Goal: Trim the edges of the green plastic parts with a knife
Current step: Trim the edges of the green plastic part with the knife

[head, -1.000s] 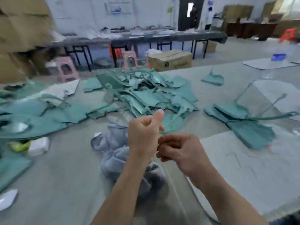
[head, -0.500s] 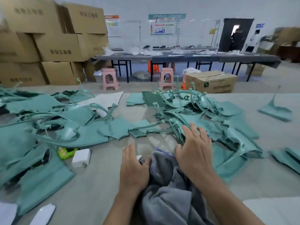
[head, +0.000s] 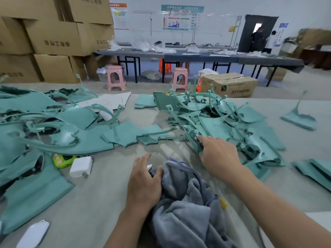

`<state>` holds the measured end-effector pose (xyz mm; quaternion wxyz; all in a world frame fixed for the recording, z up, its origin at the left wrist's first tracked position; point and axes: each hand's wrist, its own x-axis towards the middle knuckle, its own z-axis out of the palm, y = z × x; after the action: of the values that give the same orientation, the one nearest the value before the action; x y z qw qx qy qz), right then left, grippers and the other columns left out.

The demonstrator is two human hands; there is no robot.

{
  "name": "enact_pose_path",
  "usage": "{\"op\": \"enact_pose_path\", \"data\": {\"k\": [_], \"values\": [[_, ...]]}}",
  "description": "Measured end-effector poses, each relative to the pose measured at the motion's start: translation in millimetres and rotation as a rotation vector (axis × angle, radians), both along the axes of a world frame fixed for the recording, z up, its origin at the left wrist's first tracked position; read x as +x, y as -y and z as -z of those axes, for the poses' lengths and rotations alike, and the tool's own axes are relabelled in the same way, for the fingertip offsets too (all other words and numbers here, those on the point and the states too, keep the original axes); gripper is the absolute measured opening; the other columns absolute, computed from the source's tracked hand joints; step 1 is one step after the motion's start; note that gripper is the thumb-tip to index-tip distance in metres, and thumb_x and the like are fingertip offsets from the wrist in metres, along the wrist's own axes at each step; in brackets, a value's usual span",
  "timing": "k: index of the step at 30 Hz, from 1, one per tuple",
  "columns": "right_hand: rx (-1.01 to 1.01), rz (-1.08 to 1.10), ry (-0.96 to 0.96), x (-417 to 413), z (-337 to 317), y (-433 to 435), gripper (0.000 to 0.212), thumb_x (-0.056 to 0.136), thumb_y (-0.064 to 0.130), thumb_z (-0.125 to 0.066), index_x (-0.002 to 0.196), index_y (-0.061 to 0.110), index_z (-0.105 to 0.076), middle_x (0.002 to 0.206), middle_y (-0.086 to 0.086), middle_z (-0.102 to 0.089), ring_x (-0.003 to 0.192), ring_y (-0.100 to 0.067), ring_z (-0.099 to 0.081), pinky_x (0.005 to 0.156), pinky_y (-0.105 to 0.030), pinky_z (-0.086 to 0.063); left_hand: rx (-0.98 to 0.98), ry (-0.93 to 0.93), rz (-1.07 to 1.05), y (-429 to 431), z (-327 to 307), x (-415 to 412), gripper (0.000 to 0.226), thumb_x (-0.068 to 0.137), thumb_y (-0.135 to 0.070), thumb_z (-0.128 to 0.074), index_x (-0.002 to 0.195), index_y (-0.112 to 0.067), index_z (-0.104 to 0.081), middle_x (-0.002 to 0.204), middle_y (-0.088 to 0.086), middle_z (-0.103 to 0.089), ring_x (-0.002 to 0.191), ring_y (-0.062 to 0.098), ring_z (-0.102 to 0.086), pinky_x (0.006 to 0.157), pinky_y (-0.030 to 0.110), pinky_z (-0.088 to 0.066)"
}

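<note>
Workshop room, white back wall with posters (head: 180,18), dark doorway (head: 258,33) at right. Stacked cardboard boxes (head: 53,38) fill the left side. Long dark tables (head: 197,57) run along the wall, cluttered; pink stools (head: 116,77) and a printed carton (head: 231,85) stand on the floor in front.

Bench (head: 100,203): grey surface, spans the whole foreground. Green plastic parts lie in two heaps, a flat spread at left (head: 59,133) and a tangled pile at centre-right (head: 220,120); single pieces further right (head: 299,119).

Grey cloth (head: 188,208) is bunched at the near edge between the forearms.

Left hand (head: 143,181): fingers relaxed, flat, thumb side touching the cloth, holding nothing visible.

Right hand (head: 218,154): fingers extended, tips on the near edge of the centre-right pile; no closed grasp seen.

White charger block (head: 81,166) sits beside a small green toy-like object (head: 62,160). Knife not identifiable.
</note>
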<state>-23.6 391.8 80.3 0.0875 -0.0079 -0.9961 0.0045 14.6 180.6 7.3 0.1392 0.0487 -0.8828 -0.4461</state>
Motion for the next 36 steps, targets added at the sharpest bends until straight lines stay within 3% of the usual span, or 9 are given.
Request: {"op": "enact_pose_path", "data": {"k": [2,4,8,14,20,25,28,31,36], "values": [[-0.008,0.093,-0.028,-3,-7,0,0.026,0.094,0.018,-0.044,0.115,0.026,-0.057,0.118,-0.001,-0.067,0.106,-0.026,-0.055,0.085,-0.042,-0.037,0.015,0.016,-0.018,3,-1,1,0.052,0.094,-0.035,-0.061,0.144,-0.025,-0.051,0.146,-0.001,-0.050,0.128,0.017,-0.052,0.108,0.031,-0.040],[-0.092,0.139,-0.098,-4,-11,8,0.040,0.092,0.014,-0.042,0.128,0.022,-0.056,0.141,-0.007,-0.057,0.128,-0.030,-0.047,0.105,-0.046,-0.034,0.022,0.024,-0.029,3,-3,3,0.052,0.093,-0.037,-0.059,0.143,-0.026,-0.051,0.144,-0.003,-0.051,0.128,0.017,-0.052,0.107,0.032,-0.041],[-0.234,-0.283,-0.356,-6,-16,58,0.063,0.087,0.011,-0.055,0.150,0.013,-0.045,0.155,-0.007,-0.047,0.146,-0.030,-0.033,0.118,-0.045,-0.027,0.064,0.028,-0.045,2,-5,1,0.054,0.093,-0.036,-0.059,0.145,-0.027,-0.049,0.145,-0.004,-0.053,0.130,0.017,-0.051,0.109,0.031,-0.040],[0.041,-0.331,-0.071,-60,-11,102,0.061,0.087,0.013,-0.052,0.147,0.014,-0.039,0.148,-0.008,-0.047,0.141,-0.031,-0.034,0.120,-0.045,-0.023,0.190,0.068,-0.133,22,-3,-12,0.053,0.092,-0.035,-0.064,0.143,-0.030,-0.052,0.141,-0.006,-0.059,0.123,0.016,-0.057,0.102,0.028,-0.042],[0.094,-0.288,0.051,-79,5,117,0.026,0.088,0.009,-0.052,0.113,0.018,-0.055,0.104,-0.006,-0.068,0.099,-0.031,-0.066,0.070,-0.036,-0.037,0.308,0.059,-0.181,35,0,-21,0.049,0.090,-0.032,-0.068,0.137,-0.032,-0.056,0.123,-0.008,-0.068,0.110,0.007,-0.060,0.096,0.022,-0.041],[0.011,-0.202,-0.024,-60,-22,106,0.011,0.088,0.010,-0.056,0.094,0.019,-0.060,0.097,-0.005,-0.070,0.087,-0.033,-0.066,0.067,-0.035,-0.039,0.430,0.051,-0.184,38,-1,-22,0.049,0.089,-0.029,-0.069,0.137,-0.029,-0.058,0.115,-0.014,-0.068,0.102,-0.002,-0.063,0.092,0.019,-0.045],[-0.097,-0.108,-0.112,-36,-43,84,0.019,0.086,0.009,-0.057,0.100,0.022,-0.058,0.092,-0.003,-0.067,0.074,-0.031,-0.054,0.064,-0.034,-0.038,0.588,0.044,-0.197,37,-6,-19,0.055,0.082,-0.039,-0.070,0.135,-0.035,-0.057,0.107,-0.016,-0.070,0.103,0.009,-0.067,0.100,0.035,-0.051],[-0.333,-0.088,-0.331,1,-42,66,0.028,0.091,0.005,-0.050,0.106,0.026,-0.059,0.074,0.005,-0.061,0.063,-0.022,-0.051,0.055,-0.033,-0.035,0.832,-0.006,-0.234,39,-14,-15,0.054,0.071,-0.050,-0.066,0.123,-0.040,-0.054,0.097,-0.018,-0.073,0.098,0.015,-0.070,0.088,0.042,-0.053],[-0.468,-0.122,-0.331,64,-19,54,0.023,0.095,0.010,-0.054,0.106,0.028,-0.064,0.066,0.008,-0.059,0.058,-0.004,-0.052,0.051,-0.028,-0.038,1.149,-0.252,0.008,43,-25,-8,0.021,0.089,-0.015,-0.067,0.109,-0.023,-0.066,0.100,-0.008,-0.073,0.093,0.007,-0.067,0.089,0.029,-0.055]]}}
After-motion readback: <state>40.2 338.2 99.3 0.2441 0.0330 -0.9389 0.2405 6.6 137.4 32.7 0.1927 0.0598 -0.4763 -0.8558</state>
